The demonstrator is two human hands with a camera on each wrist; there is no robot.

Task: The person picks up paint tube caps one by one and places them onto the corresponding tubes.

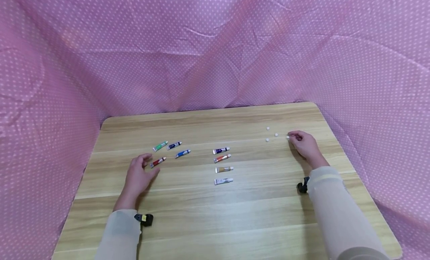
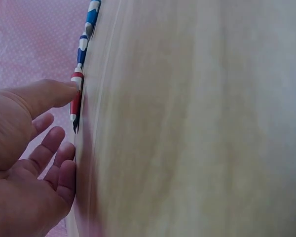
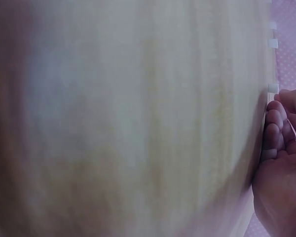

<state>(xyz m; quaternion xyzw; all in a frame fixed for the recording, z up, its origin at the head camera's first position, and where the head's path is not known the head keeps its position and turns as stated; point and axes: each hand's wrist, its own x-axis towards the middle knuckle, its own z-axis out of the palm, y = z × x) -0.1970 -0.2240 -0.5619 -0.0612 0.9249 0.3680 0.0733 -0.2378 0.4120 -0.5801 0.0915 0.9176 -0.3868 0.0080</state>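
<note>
My left hand (image 1: 138, 174) rests by a small red paint tube (image 1: 158, 162), its thumb and fingers apart on either side. In the left wrist view the thumb (image 2: 54, 96) overlaps the red tube (image 2: 75, 101); whether it touches is unclear. Green (image 1: 160, 146), dark blue (image 1: 174, 145) and blue (image 1: 183, 153) tubes lie just beyond. At the table's right, my right hand (image 1: 305, 146) has thumb and forefinger together at a small white cap-like piece (image 1: 287, 137), seeming to pinch it. That piece (image 3: 273, 88) shows at the fingertips in the right wrist view.
A column of paint tubes lies mid-table: purple (image 1: 221, 150), orange (image 1: 222, 158), ochre (image 1: 224, 169) and white (image 1: 223, 181). Three more white pieces (image 1: 276, 134) sit left of my right hand. Pink dotted cloth (image 1: 208, 58) surrounds the wooden table (image 1: 201, 222).
</note>
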